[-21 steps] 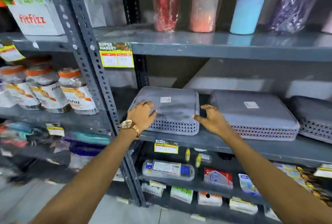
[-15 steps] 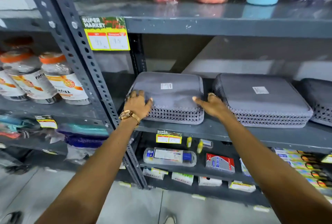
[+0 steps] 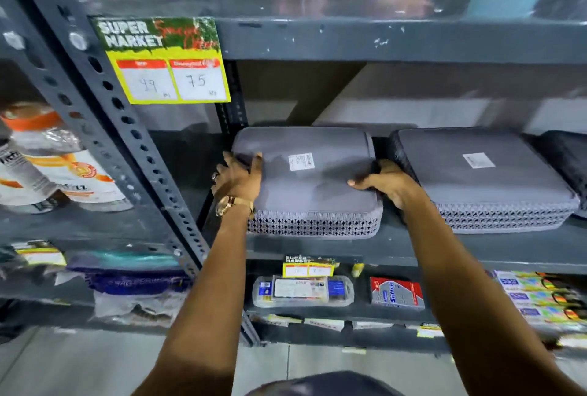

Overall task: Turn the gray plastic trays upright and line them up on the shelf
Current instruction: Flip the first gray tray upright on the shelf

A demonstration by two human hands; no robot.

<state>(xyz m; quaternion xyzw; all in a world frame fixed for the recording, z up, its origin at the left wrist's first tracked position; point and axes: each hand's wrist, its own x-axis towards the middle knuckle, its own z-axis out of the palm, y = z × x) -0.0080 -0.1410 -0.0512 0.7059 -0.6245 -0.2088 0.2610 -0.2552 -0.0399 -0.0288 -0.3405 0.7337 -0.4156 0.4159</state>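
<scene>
we find the left gray tray lying upside down on the middle shelf, its flat base facing up and its perforated wall facing us; its inside is hidden, so we cannot tell whether it holds anything. its long axis appears to run front to back from our view, though the wide lens makes this uncertain. a white label sits on the upturned base.

taking this tray as our landmark: the left hand grips its left edge, thumb over the base and fingers curled down the side, a gold watch on the wrist. the right hand clasps its right edge, thumb flat on the base, fingers dropped into the gap to the right. both hands are closed on the tray.

just right of it a second gray tray lies likewise inverted, not touching it. a third dark tray shows partly at the far right. above and left of the landmark a yellow price tag reads 99 and 75. below it sits a clear plastic case holding small items we cannot identify.
</scene>
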